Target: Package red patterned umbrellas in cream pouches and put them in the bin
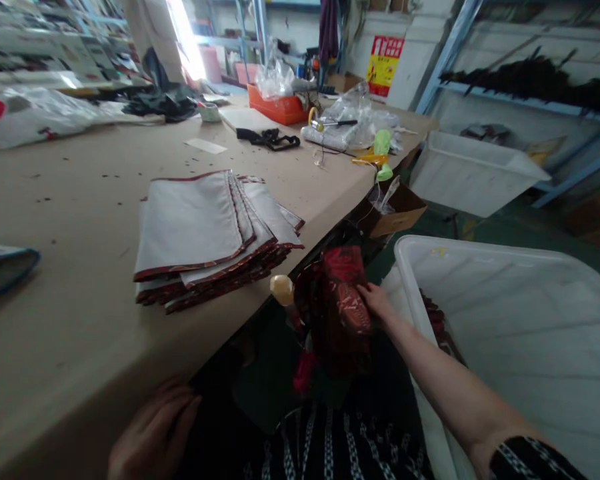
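Note:
My right hand (377, 301) grips a folded dark-red patterned cloth (347, 293) by its right side, between the table edge and a white plastic bin. The cloth hangs over my lap; my fingertips are partly hidden behind it. Low at the table's near edge is my left hand (153, 430), fingers loosely bent and a little apart, with nothing visible in it. A stack of folded cloth pieces (195, 223), pale grey on top with dark-red edging, lies on the table (90, 220) ahead of my hands.
The white bin (510, 250) at right holds some dark-red cloth. Beyond it are an open cardboard box (400, 212) and another white bin (475, 167). An orange tray (275, 110), clear plastic bags (350, 123) and a black strap (269, 139) lie farther back on the table.

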`<state>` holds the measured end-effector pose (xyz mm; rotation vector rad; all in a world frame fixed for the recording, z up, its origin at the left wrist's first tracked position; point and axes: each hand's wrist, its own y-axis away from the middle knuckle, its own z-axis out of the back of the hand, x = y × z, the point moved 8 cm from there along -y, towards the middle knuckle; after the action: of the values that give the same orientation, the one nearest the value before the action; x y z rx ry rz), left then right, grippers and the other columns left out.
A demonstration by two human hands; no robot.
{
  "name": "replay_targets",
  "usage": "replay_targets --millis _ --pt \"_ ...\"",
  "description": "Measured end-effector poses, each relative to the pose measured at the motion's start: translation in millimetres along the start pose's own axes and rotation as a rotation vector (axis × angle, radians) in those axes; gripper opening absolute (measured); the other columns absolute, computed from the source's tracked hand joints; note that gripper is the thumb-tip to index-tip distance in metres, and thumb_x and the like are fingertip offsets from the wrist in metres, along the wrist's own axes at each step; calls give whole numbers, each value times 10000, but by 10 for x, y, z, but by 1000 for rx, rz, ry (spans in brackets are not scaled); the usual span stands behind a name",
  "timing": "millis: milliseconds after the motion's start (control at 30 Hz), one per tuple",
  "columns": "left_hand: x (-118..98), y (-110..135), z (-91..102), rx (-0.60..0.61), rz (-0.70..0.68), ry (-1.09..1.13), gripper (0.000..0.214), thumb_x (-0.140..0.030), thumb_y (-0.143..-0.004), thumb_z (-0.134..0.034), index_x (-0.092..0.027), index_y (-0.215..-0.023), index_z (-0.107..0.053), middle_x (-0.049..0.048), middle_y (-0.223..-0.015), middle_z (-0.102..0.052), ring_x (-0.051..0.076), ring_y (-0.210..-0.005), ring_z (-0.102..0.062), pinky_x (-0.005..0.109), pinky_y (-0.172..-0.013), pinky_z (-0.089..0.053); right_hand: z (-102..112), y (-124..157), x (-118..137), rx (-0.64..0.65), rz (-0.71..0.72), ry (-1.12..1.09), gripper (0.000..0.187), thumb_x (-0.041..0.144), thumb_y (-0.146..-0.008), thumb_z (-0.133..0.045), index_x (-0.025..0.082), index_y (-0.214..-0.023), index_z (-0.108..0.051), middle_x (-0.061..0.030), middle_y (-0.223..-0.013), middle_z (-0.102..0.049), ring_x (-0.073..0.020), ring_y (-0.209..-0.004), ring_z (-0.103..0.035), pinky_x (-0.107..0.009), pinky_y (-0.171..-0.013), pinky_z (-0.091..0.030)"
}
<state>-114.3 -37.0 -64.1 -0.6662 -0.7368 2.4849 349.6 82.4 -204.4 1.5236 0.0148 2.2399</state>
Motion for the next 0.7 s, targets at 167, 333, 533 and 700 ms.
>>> replay_targets --millis 167,333,533,700 --pt "-5 37 -149 59 -122 -114 97 -262 -879 -540 -210 -909 -616 77 -877 -693 245 -860 -683 401 -811 -568 -143 -21 -699 -129 -168 224 187 282 -843 -639 153 -723 -575 8 -773 -620 -150 -791 -597 -368 -823 -472" --pt "33 44 -186 93 -118 -132 88 -239 -883 -544 -199 -935 -603 78 -900 -683 236 -865 -677 387 -809 -564 -146 -32 -753 -171 -161 241 145 237 -760 -667 176 -660 -582 -13 -700 -627 -188 -812 -618 -367 -836 -457" --pt "-32 18 -178 72 -116 -125 73 -229 -879 -563 -179 -919 -598 78 -870 -671 228 -841 -673 374 -802 -562 -90 -67 -330 -255 -81 85 161 210 -622 -614 181 -781 -616 -49 -781 -659 -241 -858 -603 -376 -846 -443" --pt "-55 -14 -163 66 -103 -87 55 -211 -872 -575 -169 -893 -602 75 -858 -667 220 -821 -671 357 -811 -550 14 -159 295 -133 12 -173 513 278 -627 -620 195 -1130 -561 -51 -983 -694 -208 -841 -638 -349 -773 -505"
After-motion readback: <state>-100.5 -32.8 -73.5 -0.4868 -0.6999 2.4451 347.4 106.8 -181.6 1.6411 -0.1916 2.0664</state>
